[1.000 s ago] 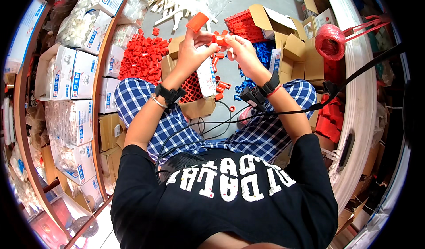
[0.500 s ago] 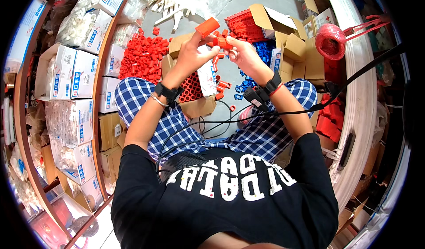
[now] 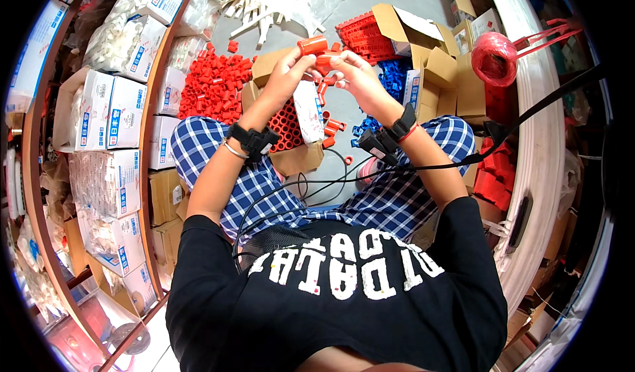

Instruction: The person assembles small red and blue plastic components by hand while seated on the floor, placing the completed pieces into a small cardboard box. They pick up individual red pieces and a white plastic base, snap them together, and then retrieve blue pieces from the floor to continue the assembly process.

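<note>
Over the open carton, my left hand [image 3: 286,75] grips a red pipe coupling [image 3: 313,46] at its thumb and fingers. A second red coupling [image 3: 327,59] sits just below it, between both hands. My right hand [image 3: 360,79] pinches that lower coupling with its thumb and index finger; the other fingers are curled. Underneath stands the carton [image 3: 301,161], with red couplings [image 3: 286,131] packed upright in rows. A white packet or small box [image 3: 308,112] lies across its right side. Which fingers of my left hand touch the lower coupling is partly hidden.
A heap of loose red fittings [image 3: 210,86] lies left of the carton. Blue fittings [image 3: 395,79] and red clip strips [image 3: 364,36] lie to the right, beside open cardboard boxes [image 3: 440,74]. White pipes [image 3: 261,18] lie beyond. Black cables [image 3: 423,169] cross my lap. Stocked shelves [image 3: 149,160] line the left.
The upper coupling has tipped from slanted to nearly level and moved slightly down. My left wrist has turned. Both hands stay over the carton, and my right hand's fingers have shifted on the lower coupling.
</note>
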A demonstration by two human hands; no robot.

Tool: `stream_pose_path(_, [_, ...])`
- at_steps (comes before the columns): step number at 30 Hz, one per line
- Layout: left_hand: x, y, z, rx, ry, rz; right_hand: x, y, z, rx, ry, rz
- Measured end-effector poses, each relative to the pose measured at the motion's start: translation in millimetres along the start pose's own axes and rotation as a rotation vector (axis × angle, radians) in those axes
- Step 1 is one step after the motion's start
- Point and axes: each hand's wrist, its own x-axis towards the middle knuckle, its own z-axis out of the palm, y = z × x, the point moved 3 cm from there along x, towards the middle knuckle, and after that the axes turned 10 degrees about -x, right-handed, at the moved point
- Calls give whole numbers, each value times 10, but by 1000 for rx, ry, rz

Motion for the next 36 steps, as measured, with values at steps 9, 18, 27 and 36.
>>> stream_pose_path(9, [59,-56,-257,-563,78,-293,-116,-74,59,-182,-29,66])
stream_pose_path(18, [388,-283,-1213,-153,335,-349,-128,-291,-88,-25,54,73])
stream_pose_path(27, [475,-1431,-1782,291,463,-711,-130,-356,-212,-86,123,57])
stream_pose_path(36, [437,-2470,-2140,1032,407,-525,-84,-332,-87,-133,19,49])
